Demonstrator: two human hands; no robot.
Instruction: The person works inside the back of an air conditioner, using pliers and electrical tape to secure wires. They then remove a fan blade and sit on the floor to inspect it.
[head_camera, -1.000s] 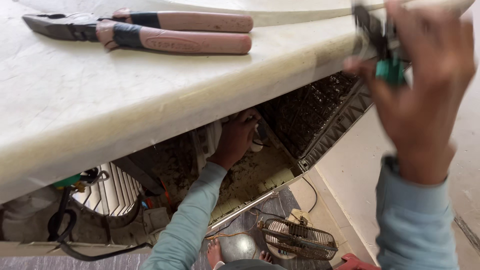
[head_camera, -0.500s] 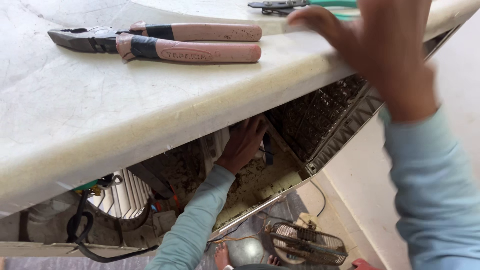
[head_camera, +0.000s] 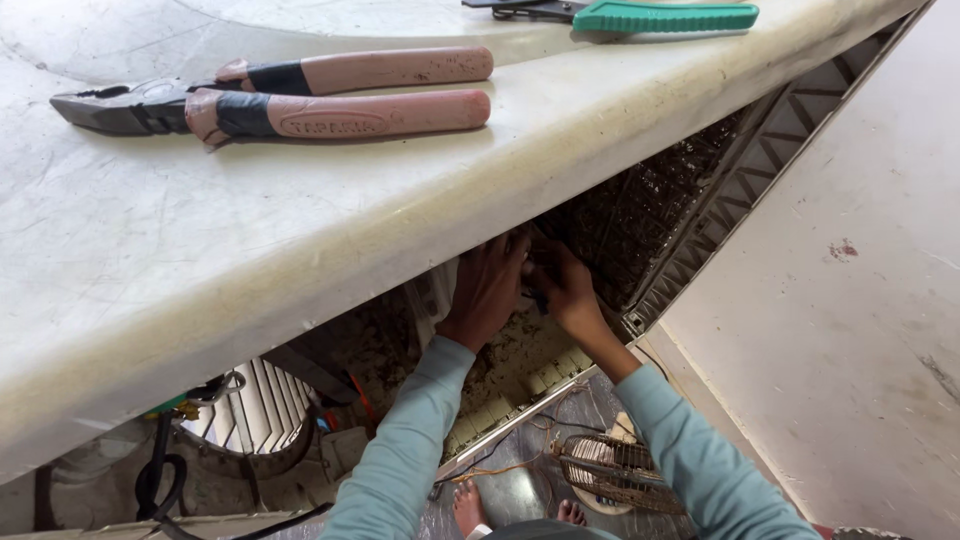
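Note:
Both of my hands reach down inside an opened, dirty appliance body under a white curved top panel (head_camera: 300, 230). My left hand (head_camera: 487, 290) presses against an inner part near a white piece. Beside it, my right hand (head_camera: 562, 285) has its fingers curled around something small and dark that I cannot make out. On the white panel lie pink-handled pliers (head_camera: 290, 100) and, at the far edge, a green-handled tool (head_camera: 640, 15). Neither hand touches these tools.
A dark mesh pad in a louvred frame (head_camera: 680, 200) stands at the right of the opening. A round fan housing (head_camera: 250, 420) and black cables sit at lower left. A wire grille (head_camera: 615, 470) lies on the floor by my feet. A pale wall is at right.
My right hand was up at the panel's edge with the green-handled tool, left the tool on the panel, and has dropped into the opening next to my left hand.

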